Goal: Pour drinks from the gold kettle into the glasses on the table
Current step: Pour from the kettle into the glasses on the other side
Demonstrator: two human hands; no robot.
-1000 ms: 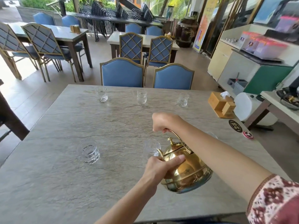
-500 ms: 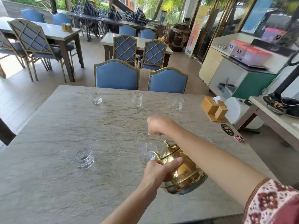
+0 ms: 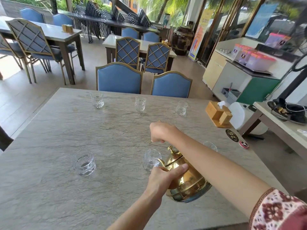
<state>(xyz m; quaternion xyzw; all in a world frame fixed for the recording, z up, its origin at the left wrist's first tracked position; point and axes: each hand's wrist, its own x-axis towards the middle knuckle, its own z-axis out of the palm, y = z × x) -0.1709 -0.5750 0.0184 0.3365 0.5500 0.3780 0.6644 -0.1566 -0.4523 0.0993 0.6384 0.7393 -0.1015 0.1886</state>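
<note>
The gold kettle (image 3: 187, 181) hangs tilted to the left above the grey stone table (image 3: 49, 188), its spout over the rim of the near middle glass (image 3: 150, 159). My right hand (image 3: 160, 131) is closed on the kettle's handle from above. My left hand (image 3: 163, 177) presses against the kettle's body on its left side. Another glass (image 3: 84, 163) stands at the near left, and one (image 3: 210, 145) shows partly behind my right forearm. Three glasses line the far edge: left (image 3: 97, 99), middle (image 3: 140, 103), right (image 3: 181, 108).
A wooden tissue holder (image 3: 218, 114) and two round stickers (image 3: 231, 135) sit at the table's right edge. Two blue chairs (image 3: 118, 78) stand at the far side. More tables and chairs fill the room behind; a counter (image 3: 240, 75) and a side table (image 3: 282, 125) stand at right.
The kettle has tipped further left and its spout has come over the near middle glass. Both hands keep their hold. The camera view has shifted slightly.
</note>
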